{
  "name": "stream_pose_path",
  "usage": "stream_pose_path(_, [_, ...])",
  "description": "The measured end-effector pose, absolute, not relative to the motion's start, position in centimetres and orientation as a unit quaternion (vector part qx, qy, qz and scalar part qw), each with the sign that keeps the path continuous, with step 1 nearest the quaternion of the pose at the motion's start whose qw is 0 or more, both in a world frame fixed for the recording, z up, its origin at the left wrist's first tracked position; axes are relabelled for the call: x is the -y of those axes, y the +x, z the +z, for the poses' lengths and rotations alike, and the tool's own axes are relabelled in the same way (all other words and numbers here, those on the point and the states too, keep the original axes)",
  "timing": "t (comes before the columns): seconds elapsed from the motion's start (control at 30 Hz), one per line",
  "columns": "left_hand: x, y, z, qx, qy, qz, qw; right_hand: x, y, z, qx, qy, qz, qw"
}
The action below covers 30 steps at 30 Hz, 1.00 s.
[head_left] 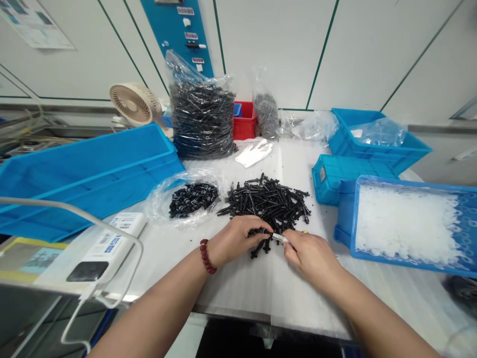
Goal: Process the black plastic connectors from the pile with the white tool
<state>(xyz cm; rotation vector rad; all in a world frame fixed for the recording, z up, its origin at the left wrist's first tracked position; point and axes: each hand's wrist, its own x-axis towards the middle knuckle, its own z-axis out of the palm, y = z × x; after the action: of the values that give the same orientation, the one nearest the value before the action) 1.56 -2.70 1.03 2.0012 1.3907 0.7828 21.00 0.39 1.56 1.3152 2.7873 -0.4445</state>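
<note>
My left hand [238, 239] is closed around a black plastic part [260, 231], a short ribbed rod like those on the table. My right hand [310, 251] pinches a small white tube-like piece [280, 238], whose left end meets the tip of the black part. Whether one sits inside the other is hidden by the fingers. Just beyond both hands lies a loose pile of black rod-shaped parts [270, 196]. Left of that pile, an open clear plastic bag [154, 206] holds smaller black pieces [194, 199].
A blue bin [346, 219] of white pieces stands right, near a teal box [320, 185] and a blue crate [413, 144]. Left are a large blue bin [85, 174] and a white power unit [108, 248] with a cable. Behind are a full bag [203, 117], a white glove [253, 153] and a fan [132, 103].
</note>
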Motion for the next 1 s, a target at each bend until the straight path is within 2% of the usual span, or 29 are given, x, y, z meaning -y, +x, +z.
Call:
stream_pose_path(0.23, [2.74, 1.44, 1.23, -0.519, 0.751, 0.290, 0.286, -0.51, 21.22, 1.54, -0.900, 0.396, -0.185, 0.001])
stream_pose_path(0.5, [2.85, 1.58, 1.35, -0.510, 0.756, 0.298, 0.282, -0.36, 21.14, 1.48, -0.892, 0.424, -0.157, -0.007])
stream_pose_path(0.77, [2.85, 1.44, 1.26, -0.513, 0.753, 0.298, 0.284, -0.58, 21.29, 1.54, -0.899, 0.387, -0.204, -0.012])
stream_pose_path(1.0, [2.90, 1.51, 1.38, -0.505, 0.763, 0.295, 0.275, -0.46, 21.12, 1.28, -0.894, 0.417, -0.161, -0.014])
